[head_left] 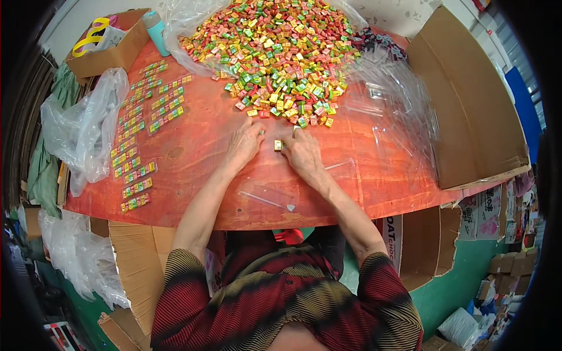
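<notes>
My left hand (244,143) rests on the red table at the near edge of a heap of small wrapped blocks (287,58). Its fingers are bent together, with a tiny greenish bit showing at the tips. My right hand (303,153) is closed beside it, a pale-and-green small block (297,127) at its fingertips. Between the hands sits a single yellow block (278,145), close against the right thumb. Nearer me lies a clear plastic case (266,199), flat on the table. The blocks are red, yellow and green.
Rows of filled clear cases (136,187) run along the left. Stacked clear plastic cases (404,117) lie at right before a tall cardboard box (468,99). A clear plastic bag (88,128), an open carton (111,55) and a turquoise bottle (156,32) stand at left.
</notes>
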Motion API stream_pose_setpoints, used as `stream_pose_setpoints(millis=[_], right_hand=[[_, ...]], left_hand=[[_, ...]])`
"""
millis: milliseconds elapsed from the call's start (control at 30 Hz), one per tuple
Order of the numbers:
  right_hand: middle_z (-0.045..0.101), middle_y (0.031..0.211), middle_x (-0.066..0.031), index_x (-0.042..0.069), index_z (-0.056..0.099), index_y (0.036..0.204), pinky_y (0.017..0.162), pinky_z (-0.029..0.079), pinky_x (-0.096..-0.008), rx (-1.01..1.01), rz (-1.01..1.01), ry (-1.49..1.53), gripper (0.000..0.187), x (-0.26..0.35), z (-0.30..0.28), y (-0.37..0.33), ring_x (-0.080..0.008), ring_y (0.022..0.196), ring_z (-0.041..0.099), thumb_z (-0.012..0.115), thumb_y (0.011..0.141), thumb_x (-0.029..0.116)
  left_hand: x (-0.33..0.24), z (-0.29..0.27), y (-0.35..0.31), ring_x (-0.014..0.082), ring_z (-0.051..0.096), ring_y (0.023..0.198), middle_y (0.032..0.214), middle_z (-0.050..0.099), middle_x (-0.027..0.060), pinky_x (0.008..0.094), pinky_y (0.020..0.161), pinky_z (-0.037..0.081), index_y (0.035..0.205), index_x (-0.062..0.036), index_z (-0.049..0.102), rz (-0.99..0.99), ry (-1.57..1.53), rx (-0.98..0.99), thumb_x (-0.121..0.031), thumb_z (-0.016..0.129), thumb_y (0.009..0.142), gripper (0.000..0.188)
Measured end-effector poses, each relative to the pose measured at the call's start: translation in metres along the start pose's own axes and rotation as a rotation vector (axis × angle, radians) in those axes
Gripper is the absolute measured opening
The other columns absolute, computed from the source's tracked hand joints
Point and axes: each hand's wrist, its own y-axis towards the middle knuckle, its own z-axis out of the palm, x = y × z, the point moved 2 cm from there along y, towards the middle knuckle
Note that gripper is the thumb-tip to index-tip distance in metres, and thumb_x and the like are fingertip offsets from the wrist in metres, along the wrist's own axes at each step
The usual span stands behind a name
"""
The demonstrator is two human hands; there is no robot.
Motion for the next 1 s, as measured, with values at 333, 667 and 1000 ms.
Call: stream_pose_setpoints(millis=[333, 667, 1000], right_hand=[[0.057, 0.076, -0.0174, 0.002, 0.059, 0.082, 0.060, 0.046, -0.0423, -0.073, -0.175, 0.306, 0.017, 0.014, 0.007, 0.040, -0.0362, 0.073, 0.057, 0.062, 0.071, 0.014], [0.055, 0.079, -0.0222, 0.002, 0.059, 0.080, 0.053, 0.049, -0.0417, 0.068, 0.022, -0.083, 0.014, 0.023, 0.038, 0.073, -0.0349, 0.066, 0.060, 0.053, 0.077, 0.014], [0.059, 0.086, -0.0152, 0.005, 0.054, 0.090, 0.066, 0.043, -0.0415, 0.081, -0.260, 0.058, 0.018, -0.002, 0.002, 0.035, -0.0311, 0.081, 0.057, 0.049, 0.073, 0.003]], left_hand=[[0.014, -0.017, -0.025, 0.0325, 0.054, 0.077, 0.084, 0.049, 0.0135, 0.0402, 0.066, 0.044, 0.088, -0.0054, 0.058, -0.014, 0.004, -0.111, -0.008, 0.063, 0.073, 0.017], [0.011, -0.020, -0.034, 0.0357, 0.054, 0.081, 0.086, 0.050, 0.0168, 0.0433, 0.067, 0.044, 0.086, -0.0034, 0.058, -0.068, -0.007, -0.038, -0.008, 0.062, 0.073, 0.015], [0.002, -0.009, -0.044, 0.0336, 0.053, 0.078, 0.079, 0.051, 0.0148, 0.0400, 0.066, 0.043, 0.086, -0.0019, 0.056, -0.053, -0.025, -0.100, -0.008, 0.066, 0.070, 0.020]])
